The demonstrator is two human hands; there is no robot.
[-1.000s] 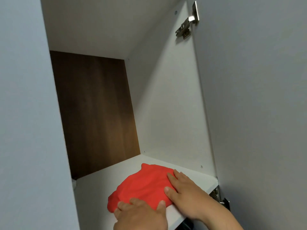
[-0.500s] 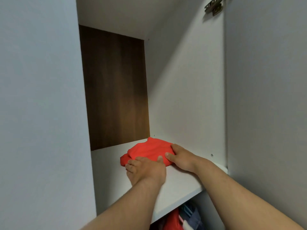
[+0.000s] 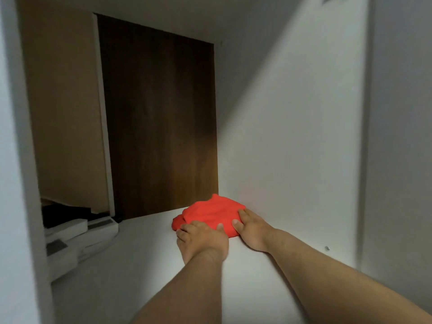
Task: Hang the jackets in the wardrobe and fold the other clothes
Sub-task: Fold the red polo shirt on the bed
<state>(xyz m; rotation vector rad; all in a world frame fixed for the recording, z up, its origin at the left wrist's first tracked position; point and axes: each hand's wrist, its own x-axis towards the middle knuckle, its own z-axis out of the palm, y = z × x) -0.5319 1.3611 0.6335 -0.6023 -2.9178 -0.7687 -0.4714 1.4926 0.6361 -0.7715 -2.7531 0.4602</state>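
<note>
The left hand (image 3: 202, 235) is resting at the near-left edge of the folded red garment (image 3: 210, 212), with the thumb lying on the fabric and the fingers bending downward. Whether they are pinching cloth cannot be told.

The garment is lying on the white shelf (image 3: 140, 258), directly ahead of both hands, toward the dark back panel (image 3: 159, 125). Its long axis is running roughly left to right. Neither hand is clearly nearer, as both are touching it.

The right hand (image 3: 251, 226) is pressing flat on the near-right part, with the fingers straight and the thumb spread. The side wall (image 3: 292, 160) is standing just beside the garment.

Compared with half a second ago, the garment is sitting deeper on the shelf and closer to the back panel, and both arms are reaching further in.
</note>
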